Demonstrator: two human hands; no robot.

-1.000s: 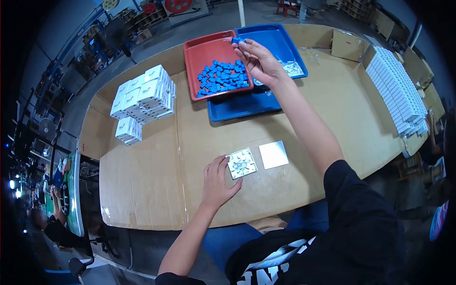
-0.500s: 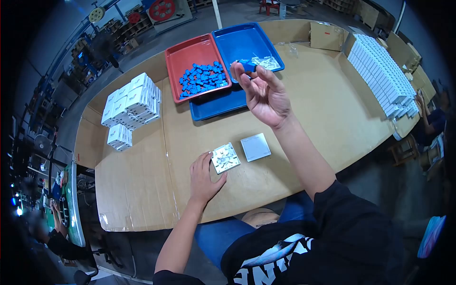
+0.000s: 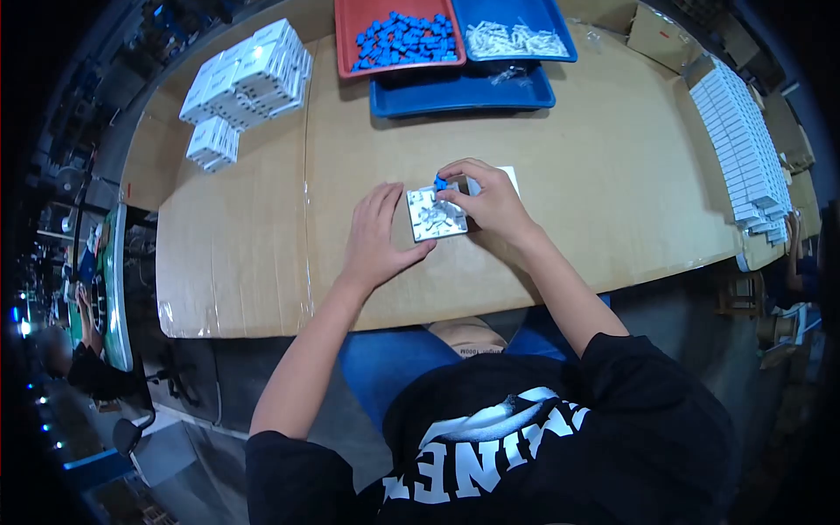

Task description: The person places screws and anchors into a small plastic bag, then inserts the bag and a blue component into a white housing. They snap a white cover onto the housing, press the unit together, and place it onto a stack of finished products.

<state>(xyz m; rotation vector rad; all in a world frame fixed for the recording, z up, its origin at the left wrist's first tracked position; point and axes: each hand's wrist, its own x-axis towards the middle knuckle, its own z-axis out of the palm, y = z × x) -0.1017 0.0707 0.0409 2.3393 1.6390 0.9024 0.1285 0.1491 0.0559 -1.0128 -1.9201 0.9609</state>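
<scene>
A square white piece with a moulded inner face (image 3: 437,219) lies on the cardboard-covered table. Around its left and lower edges rests my left hand (image 3: 377,234), thumb and fingers apart. My right hand (image 3: 484,197) pinches a small blue part (image 3: 440,183) over the upper edge of that piece; whether the part touches it, I cannot tell. Partly hidden behind my right hand is a second, flat white square (image 3: 509,179).
A red tray (image 3: 401,65) holds many blue parts, and a blue tray (image 3: 560,51) beside it holds white sticks. Below them sits another blue tray (image 3: 464,105). White stacks stand at left (image 3: 249,74) and right (image 3: 739,144). Other people are at both sides.
My right hand has come down from beside the trays to the white piece, with the blue part in its fingers. My left hand stays beside the piece. The view has tilted downward.
</scene>
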